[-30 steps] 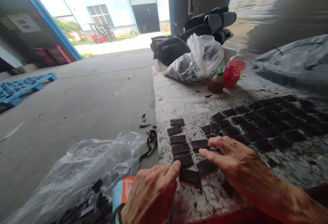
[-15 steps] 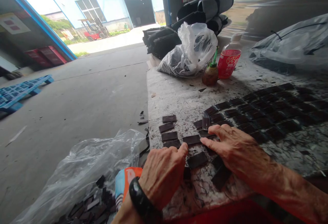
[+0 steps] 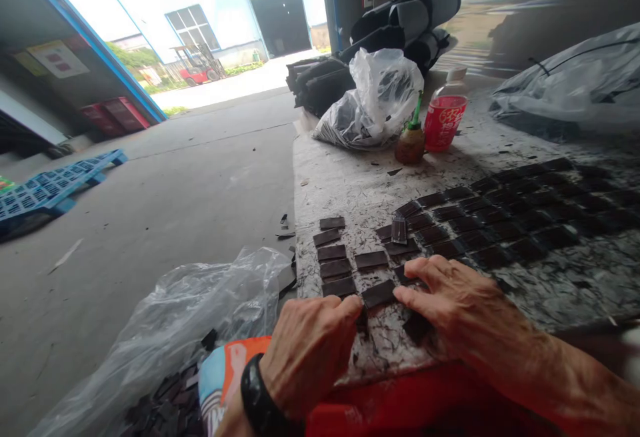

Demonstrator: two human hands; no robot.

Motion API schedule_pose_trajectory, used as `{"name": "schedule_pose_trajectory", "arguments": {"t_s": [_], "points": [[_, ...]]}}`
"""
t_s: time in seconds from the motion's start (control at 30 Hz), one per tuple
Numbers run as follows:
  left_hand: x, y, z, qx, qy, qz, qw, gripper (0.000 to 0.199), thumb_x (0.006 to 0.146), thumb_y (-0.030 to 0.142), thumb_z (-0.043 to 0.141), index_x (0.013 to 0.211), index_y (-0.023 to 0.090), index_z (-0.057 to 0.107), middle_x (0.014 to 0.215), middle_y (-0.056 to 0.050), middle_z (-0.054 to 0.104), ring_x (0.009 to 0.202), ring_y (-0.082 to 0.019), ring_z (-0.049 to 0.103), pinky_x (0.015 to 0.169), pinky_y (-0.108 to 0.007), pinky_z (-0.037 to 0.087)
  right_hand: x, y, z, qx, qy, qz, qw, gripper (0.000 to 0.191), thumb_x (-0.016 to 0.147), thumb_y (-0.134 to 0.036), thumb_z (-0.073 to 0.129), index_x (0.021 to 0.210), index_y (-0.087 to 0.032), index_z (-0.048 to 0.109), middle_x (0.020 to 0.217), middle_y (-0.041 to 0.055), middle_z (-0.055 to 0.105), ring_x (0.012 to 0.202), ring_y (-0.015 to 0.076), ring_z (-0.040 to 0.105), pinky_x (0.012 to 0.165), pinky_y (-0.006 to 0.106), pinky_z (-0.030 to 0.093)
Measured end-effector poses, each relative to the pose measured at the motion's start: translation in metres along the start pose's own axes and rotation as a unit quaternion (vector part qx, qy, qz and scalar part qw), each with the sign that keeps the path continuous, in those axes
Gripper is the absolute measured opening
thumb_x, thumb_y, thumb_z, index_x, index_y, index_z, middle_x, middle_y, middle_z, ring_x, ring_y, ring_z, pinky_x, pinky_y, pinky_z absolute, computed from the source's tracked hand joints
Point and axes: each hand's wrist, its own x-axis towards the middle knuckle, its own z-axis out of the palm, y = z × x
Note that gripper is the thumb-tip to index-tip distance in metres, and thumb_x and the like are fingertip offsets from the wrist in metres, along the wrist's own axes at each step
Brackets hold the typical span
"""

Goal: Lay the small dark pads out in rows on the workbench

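Note:
Small dark rectangular pieces lie on a white, black-smudged tabletop. One dark rectangular piece lies flat between my hands. My left hand, with a black band at the wrist, is closed, its fingers curled; the thumb and forefinger tip meet the piece's left end. Whatever may be inside those fingers is hidden. At the piece's right end is the thumb of my right hand. Its forefinger is apart from the thumb, over neighbouring pieces, and the other fingers are partly hidden. Another dark piece lies just beyond, and a short column of pieces runs along the left.
Overlapping rows of dark pieces cover the table's right side. Further back stand a red-labelled bottle, a small green-spouted bottle, a plastic bag and black rolls. A clear bag of scraps lies at the lower left.
Both hands have moved from one dark piece to the piece nearer me. The former piece now lies apart from my fingers. The view has shifted slightly, and more of the left column shows.

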Motion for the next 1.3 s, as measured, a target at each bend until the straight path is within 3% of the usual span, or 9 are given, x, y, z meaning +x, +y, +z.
{"name": "schedule_pose_trajectory", "arguments": {"t_s": [0.13,0.27,0.47,0.57,0.73,0.87,0.97,1.07,1.3], "points": [[-0.020,-0.011,0.006,-0.001,0.026,-0.036,0.999,0.036,0.089,0.014,0.027,0.112,0.023,0.053,0.072,0.001,0.061,0.061,-0.020,0.059,0.052,-0.031,0.042,-0.002,-0.010,-0.001,0.007,0.016,-0.013,1.000,0.039,0.073,0.004,0.047,0.095,-0.020,0.068,0.093,0.0092,0.062,0.079,0.0230,0.054,0.069,0.034,0.043],[-0.030,-0.013,0.014,0.012,0.025,-0.041,0.999,0.038,0.088,0.013,0.033,0.119,0.025,0.050,0.069,0.002,0.060,0.059,-0.020,0.059,0.051,-0.032,0.044,0.006,-0.030,0.011,0.019,0.016,-0.034,0.999,0.030,0.077,-0.003,0.055,0.096,-0.022,0.067,0.093,0.0075,0.063,0.078,0.0220,0.054,0.068,0.033,0.043],[-0.029,-0.008,0.013,0.040,0.018,-0.038,0.998,0.031,0.086,0.012,0.044,0.112,0.024,0.057,0.069,0.002,0.061,0.060,-0.021,0.060,0.049,-0.032,0.045,0.019,-0.048,0.025,0.018,-0.002,-0.039,0.999,0.025,0.072,-0.013,0.071,0.096,-0.021,0.067,0.091,0.0061,0.064,0.080,0.0226,0.055,0.070,0.033,0.044],[-0.028,-0.009,0.011,0.046,0.033,-0.034,0.998,0.035,0.084,0.008,0.044,0.114,0.022,0.056,0.068,0.002,0.061,0.059,-0.021,0.060,0.049,-0.032,0.045,0.017,-0.039,0.013,0.017,-0.011,-0.034,0.999,0.017,0.074,-0.011,0.066,0.086,-0.022,0.069,0.090,0.0057,0.064,0.079,0.0221,0.055,0.070,0.033,0.045],[-0.029,-0.010,0.015,0.038,0.097,-0.009,0.995,0.036,0.085,0.008,0.035,0.115,0.018,0.053,0.074,0.000,0.062,0.063,-0.019,0.061,0.053,-0.032,0.047,-0.011,0.000,-0.022,0.005,-0.001,0.025,1.000,0.038,0.077,0.001,0.044,0.097,-0.021,0.068,0.095,0.0089,0.060,0.080,0.0210,0.054,0.069,0.032,0.046],[-0.026,0.010,0.020,0.060,0.151,0.060,0.985,0.040,0.087,0.009,0.037,0.126,0.016,0.039,0.075,0.001,0.060,0.060,-0.017,0.059,0.049,-0.029,0.044,-0.042,0.014,-0.025,-0.009,0.007,0.064,0.998,0.042,0.080,0.001,0.038,0.098,-0.023,0.068,0.097,0.0089,0.058,0.086,0.0218,0.054,0.073,0.034,0.045],[-0.018,0.034,0.024,0.082,0.112,0.106,0.985,0.043,0.086,0.010,0.041,0.128,0.016,0.037,0.069,0.003,0.058,0.055,-0.017,0.056,0.044,-0.031,0.040,-0.053,0.008,-0.013,-0.010,0.026,0.059,0.998,0.044,0.079,0.001,0.039,0.101,-0.025,0.067,0.095,0.0072,0.059,0.083,0.0202,0.054,0.074,0.033,0.044],[-0.008,0.052,0.028,0.079,0.047,0.100,0.991,0.044,0.083,0.012,0.046,0.126,0.019,0.040,0.069,0.004,0.059,0.055,-0.019,0.057,0.044,-0.032,0.038,-0.055,-0.002,-0.002,-0.010,0.042,0.053,0.998,0.038,0.082,-0.004,0.041,0.098,-0.025,0.068,0.092,0.0069,0.060,0.081,0.0205,0.053,0.073,0.034,0.043],[-0.002,0.056,0.028,0.046,-0.001,0.070,0.996,0.051,0.078,0.008,0.046,0.127,0.019,0.039,0.074,0.003,0.062,0.060,-0.020,0.060,0.045,-0.032,0.035,-0.058,0.004,-0.002,-0.010,0.033,0.068,0.997,0.033,0.081,-0.005,0.043,0.089,-0.024,0.068,0.091,0.0065,0.061,0.080,0.0202,0.052,0.073,0.032,0.042]]}}
